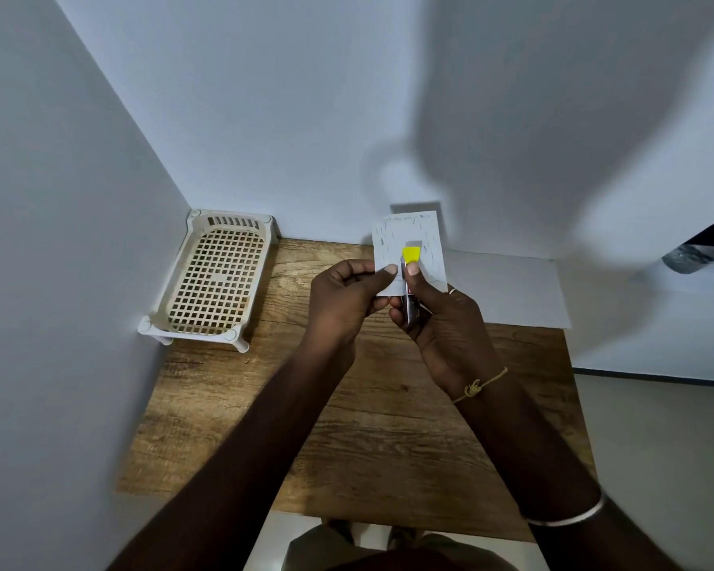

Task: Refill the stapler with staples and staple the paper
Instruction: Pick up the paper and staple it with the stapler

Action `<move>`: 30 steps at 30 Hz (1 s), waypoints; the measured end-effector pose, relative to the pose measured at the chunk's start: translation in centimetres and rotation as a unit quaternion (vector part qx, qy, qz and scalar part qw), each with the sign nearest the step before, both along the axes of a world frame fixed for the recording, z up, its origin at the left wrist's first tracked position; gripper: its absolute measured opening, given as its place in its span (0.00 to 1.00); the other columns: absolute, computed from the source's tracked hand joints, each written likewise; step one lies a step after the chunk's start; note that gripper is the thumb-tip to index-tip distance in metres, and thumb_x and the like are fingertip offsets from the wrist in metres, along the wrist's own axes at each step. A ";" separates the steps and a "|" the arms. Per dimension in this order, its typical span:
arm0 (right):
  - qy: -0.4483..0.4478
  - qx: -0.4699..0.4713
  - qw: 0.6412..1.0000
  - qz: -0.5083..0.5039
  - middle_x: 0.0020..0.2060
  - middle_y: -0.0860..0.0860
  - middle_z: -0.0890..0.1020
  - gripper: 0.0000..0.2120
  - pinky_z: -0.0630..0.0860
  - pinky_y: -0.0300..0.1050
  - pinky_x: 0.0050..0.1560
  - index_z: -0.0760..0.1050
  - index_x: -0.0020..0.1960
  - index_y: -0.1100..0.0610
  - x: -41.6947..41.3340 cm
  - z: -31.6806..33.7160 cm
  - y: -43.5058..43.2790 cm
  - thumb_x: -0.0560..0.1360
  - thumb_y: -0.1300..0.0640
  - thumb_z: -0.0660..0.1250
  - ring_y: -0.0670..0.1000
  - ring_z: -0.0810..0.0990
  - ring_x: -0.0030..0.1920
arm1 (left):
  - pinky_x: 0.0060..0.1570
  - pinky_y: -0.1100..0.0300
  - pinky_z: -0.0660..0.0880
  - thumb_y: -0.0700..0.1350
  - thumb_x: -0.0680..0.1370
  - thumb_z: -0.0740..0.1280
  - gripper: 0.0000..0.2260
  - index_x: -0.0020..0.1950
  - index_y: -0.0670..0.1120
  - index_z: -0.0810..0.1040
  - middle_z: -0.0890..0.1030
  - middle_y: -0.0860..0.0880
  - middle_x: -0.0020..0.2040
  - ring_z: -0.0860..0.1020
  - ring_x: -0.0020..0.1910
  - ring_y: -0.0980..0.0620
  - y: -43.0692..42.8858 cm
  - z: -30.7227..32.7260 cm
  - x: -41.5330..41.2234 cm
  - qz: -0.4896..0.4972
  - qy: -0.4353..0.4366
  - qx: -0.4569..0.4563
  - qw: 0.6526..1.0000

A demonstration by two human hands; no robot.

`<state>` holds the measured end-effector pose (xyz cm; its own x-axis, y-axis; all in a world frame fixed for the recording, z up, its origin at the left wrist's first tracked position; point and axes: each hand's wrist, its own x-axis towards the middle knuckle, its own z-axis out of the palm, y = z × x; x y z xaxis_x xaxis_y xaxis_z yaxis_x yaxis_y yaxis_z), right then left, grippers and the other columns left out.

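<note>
A small white paper (pixel 427 234) with faint markings is held upright above the wooden table (pixel 372 438). My left hand (pixel 345 300) pinches its lower left edge between thumb and fingers. My right hand (pixel 442 319) grips a small stapler (pixel 411 257) with a yellow top and a metal body, its jaws over the paper's lower middle. My right thumb presses on the yellow top. Most of the stapler's body is hidden in my right palm.
A cream plastic basket tray (pixel 190 257) with a grid floor stands at the table's back left corner against the walls. A white sheet (pixel 512 290) lies flat at the back right of the table. White walls close in at the left and the back.
</note>
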<state>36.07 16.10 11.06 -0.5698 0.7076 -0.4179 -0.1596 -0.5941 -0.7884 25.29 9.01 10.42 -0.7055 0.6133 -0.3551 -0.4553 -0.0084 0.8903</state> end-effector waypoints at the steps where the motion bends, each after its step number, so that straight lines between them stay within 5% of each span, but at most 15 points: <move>1: -0.002 0.001 1.000 -0.002 0.40 0.57 0.84 0.14 0.82 0.44 0.39 0.83 0.54 0.62 0.0 0.0 0.0 0.74 0.54 0.75 0.51 0.82 0.37 | 0.41 0.58 0.82 0.38 0.74 0.77 0.12 0.54 0.34 0.82 0.87 0.42 0.46 0.84 0.36 0.49 0.0 -0.1 0.0 0.001 0.000 -0.006 1.000; 11: -0.001 -0.019 1.000 -0.007 0.40 0.57 0.84 0.22 0.81 0.45 0.40 0.82 0.57 0.65 0.0 -0.5 -0.1 0.68 0.54 0.78 0.51 0.82 0.37 | 0.40 0.58 0.83 0.37 0.75 0.75 0.13 0.55 0.31 0.81 0.87 0.41 0.45 0.85 0.37 0.48 -0.2 -0.4 0.2 -0.009 -0.025 0.013 1.000; 18: -0.013 -0.015 1.000 -0.021 0.45 0.60 0.86 0.15 0.82 0.47 0.42 0.83 0.55 0.63 -0.1 -1.1 0.0 0.71 0.56 0.77 0.53 0.84 0.40 | 0.42 0.58 0.83 0.38 0.75 0.76 0.14 0.56 0.31 0.81 0.86 0.37 0.50 0.86 0.40 0.47 -0.2 -0.6 0.1 -0.022 -0.025 0.005 0.999; 30: -0.037 0.018 0.999 -0.026 0.47 0.62 0.86 0.21 0.82 0.48 0.45 0.84 0.54 0.62 -0.1 -1.9 0.4 0.66 0.52 0.80 0.56 0.85 0.42 | 0.40 0.61 0.81 0.38 0.75 0.75 0.13 0.56 0.32 0.81 0.86 0.42 0.47 0.86 0.40 0.51 -0.1 -0.5 -0.2 -0.043 -0.029 -0.011 0.999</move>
